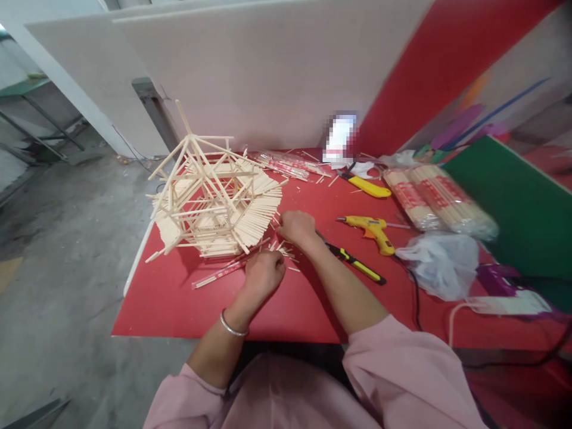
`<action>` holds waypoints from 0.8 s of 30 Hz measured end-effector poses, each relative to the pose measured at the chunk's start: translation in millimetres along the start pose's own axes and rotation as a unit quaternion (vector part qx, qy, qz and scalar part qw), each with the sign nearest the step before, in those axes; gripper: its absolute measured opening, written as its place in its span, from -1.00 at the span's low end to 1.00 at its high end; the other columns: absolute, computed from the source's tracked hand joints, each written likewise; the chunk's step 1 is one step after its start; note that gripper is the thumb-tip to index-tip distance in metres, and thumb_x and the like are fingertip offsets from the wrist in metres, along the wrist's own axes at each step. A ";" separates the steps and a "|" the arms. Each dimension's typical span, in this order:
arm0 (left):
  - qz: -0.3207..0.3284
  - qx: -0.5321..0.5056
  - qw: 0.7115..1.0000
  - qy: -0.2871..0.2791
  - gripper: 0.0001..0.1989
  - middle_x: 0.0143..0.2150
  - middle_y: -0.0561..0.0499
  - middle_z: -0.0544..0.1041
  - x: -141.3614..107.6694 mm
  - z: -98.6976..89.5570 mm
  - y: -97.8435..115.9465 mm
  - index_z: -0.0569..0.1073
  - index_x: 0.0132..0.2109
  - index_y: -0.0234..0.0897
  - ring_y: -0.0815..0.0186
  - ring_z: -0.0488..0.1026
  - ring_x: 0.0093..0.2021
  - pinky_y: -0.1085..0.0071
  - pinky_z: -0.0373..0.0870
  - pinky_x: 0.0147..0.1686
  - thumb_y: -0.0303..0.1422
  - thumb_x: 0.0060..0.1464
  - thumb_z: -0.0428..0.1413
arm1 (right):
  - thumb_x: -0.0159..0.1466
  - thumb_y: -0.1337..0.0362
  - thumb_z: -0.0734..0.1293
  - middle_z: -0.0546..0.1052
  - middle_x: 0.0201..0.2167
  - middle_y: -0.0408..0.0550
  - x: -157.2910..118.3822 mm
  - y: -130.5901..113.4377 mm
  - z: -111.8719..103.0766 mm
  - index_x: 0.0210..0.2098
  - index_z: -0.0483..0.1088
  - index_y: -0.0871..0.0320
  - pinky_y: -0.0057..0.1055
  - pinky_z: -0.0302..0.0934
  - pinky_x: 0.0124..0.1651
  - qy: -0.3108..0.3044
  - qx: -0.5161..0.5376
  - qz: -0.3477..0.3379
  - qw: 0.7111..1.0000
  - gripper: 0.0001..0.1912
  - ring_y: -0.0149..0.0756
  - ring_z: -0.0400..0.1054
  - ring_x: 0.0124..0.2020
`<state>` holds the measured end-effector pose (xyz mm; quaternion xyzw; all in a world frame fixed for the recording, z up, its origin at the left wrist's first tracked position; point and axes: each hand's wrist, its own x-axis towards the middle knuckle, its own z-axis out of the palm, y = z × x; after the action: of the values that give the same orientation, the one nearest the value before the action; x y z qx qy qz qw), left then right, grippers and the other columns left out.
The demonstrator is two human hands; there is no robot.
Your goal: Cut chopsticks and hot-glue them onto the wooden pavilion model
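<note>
Two curled hands beside a stick model (214, 225) on the red bench (304, 313).
The model stands on the left part of the bench, its open frame pointing upward. The left hand (263, 275) has its fingers bent inward, near some short sticks (282, 251); the right hand (298, 229) is also bent, just beside the model. I cannot tell if either hand pinches something. A black-and-yellow cutter (357, 266) lies near the right forearm, and a yellow glue gun (369, 226) lies beyond it.
</note>
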<state>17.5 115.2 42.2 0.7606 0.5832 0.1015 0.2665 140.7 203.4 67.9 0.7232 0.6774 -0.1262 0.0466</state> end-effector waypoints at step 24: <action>0.045 -0.027 0.982 0.180 -0.80 -0.18 -0.07 0.62 6.6 4.1 -21.0 0.58 -0.28 -0.21 0.23 0.51 -0.09 0.33 0.39 -0.01 -0.51 0.14 0.06 | 0.35 0.02 0.11 0.62 -0.37 -0.04 -121.3 63.6 64.1 -0.16 0.47 0.13 -0.42 0.24 -0.35 0.172 0.291 -0.023 0.941 -0.59 -0.27 0.47 -0.42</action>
<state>4.0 123.9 26.8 0.7483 0.5835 0.2639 0.1728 190.1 65.7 29.3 0.6999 0.6254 -0.1924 -0.2863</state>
